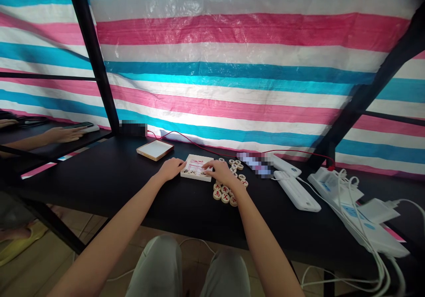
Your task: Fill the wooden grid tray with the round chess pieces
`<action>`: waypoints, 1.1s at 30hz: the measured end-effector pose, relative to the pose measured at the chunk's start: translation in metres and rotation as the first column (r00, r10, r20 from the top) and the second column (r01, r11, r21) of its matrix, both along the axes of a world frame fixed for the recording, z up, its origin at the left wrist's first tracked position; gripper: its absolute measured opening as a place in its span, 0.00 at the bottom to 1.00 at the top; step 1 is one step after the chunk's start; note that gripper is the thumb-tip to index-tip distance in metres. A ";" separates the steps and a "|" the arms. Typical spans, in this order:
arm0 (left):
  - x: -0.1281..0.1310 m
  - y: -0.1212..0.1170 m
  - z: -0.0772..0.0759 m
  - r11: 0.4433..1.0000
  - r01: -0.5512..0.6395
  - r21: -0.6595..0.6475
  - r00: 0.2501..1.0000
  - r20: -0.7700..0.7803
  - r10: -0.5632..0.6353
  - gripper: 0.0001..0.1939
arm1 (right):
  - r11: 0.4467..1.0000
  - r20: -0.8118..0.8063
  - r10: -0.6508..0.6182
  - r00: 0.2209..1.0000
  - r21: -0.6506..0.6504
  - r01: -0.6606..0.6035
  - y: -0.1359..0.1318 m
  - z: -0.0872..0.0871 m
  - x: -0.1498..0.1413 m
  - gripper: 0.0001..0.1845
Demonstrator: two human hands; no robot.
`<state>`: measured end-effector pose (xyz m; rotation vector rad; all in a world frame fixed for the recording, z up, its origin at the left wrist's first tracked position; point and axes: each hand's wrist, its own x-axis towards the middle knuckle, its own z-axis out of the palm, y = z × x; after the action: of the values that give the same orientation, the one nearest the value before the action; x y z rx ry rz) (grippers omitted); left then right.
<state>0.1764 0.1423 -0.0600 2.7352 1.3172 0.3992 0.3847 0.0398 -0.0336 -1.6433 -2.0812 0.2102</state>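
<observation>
On the black tabletop (116,186), the white rectangular box (195,178) sits at 12 o'clock, open side up, apparent long axis 9-to-3 o'clock. Left hand (171,168): at its 9 o'clock rim. Right hand (222,171): over its 3 o'clock side. Neither grip's closure is discernible. Round cream-coloured discs (217,194): a few inside, more outside at 3 to 4 o'clock.

Tarp (215,98) along far side, striped blue, white, pink; creased, glossy high up, brightly lit low at left of centre. Black post (91,53) left, dark beam (365,93) right. Black table (109,177) nearer. Tiled floor (198,268) below, dim.
</observation>
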 end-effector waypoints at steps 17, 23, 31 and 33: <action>0.001 0.001 0.000 1.000 -0.005 -0.007 1.000 -0.013 0.005 0.25 | 1.000 -0.010 0.024 1.000 -0.016 -0.024 -0.002 0.000 -0.012 0.09; 0.001 0.000 0.001 1.000 -0.001 -0.010 1.000 -0.017 0.001 0.25 | 1.000 0.016 0.009 1.000 0.024 -0.009 0.001 -0.005 -0.013 0.10; 0.001 0.000 0.000 1.000 -0.008 -0.001 1.000 -0.025 0.008 0.26 | 1.000 0.067 -0.006 0.998 0.025 0.004 -0.002 -0.002 -0.017 0.10; 0.001 0.000 0.000 1.000 -0.006 -0.003 1.000 -0.024 0.006 0.26 | 0.998 0.078 -0.040 0.996 0.060 0.035 -0.002 0.000 -0.016 0.10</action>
<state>0.1769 0.1423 -0.0599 2.7424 1.3313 0.3651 0.3688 0.0381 -0.0337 -1.6792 -2.0923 0.0714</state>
